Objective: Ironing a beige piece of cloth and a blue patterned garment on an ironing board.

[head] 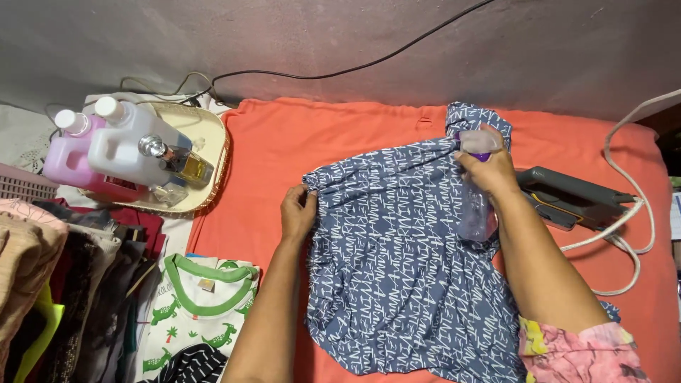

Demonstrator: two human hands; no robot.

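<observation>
Two hands work a blue-grey garment printed with white lettering, spread over an orange cloth that covers the work surface. The left hand pinches the garment's left edge, fingers curled over the fabric, holding it flat. The right hand is closed around a clear spray bottle with a purple-trimmed head, tilted over the garment's far right part; the bottle looks nearly empty, though its contents are hard to make out.

Done well, this step seems to call for keeping the fabric taut with the left hand while the nozzle stays above the creased area (not aimed toward the dark iron lying just right of the bottle, its white cord looping near).

At far left a woven tray holds a pink jug, a white jug and a small glass perfume bottle with yellowish liquid. Near left lies a white shirt with green crocodiles, beside a stack of folded clothes.
</observation>
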